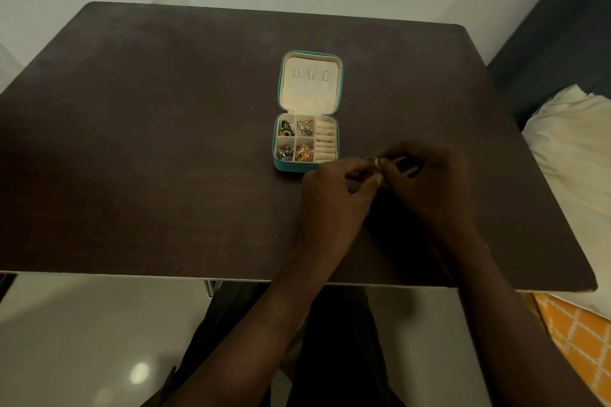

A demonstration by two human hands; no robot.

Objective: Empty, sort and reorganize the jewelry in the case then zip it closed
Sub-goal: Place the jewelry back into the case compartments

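Observation:
A small teal jewelry case [277, 155] lies open in the middle of the dark table [165, 142], its cream lid [310, 84] folded back flat. Several square compartments hold green earrings [286, 128], silver pieces [305, 127], grey beaded pieces [285, 153] and gold jewelry [304, 153]. The ring rolls [325, 140] on the right side show no rings. Just right of the case, my left hand [334, 185] and my right hand [426, 182] meet fingertip to fingertip, pinching a small ring [372, 159] between them. Another ring [404, 172] glints under my right fingers.
A dark sofa [555, 43] with a cream pillow [575, 149] stands against the table's right edge. An orange patterned cloth [575, 337] lies below the right corner. My legs are under the near edge, above a pale floor.

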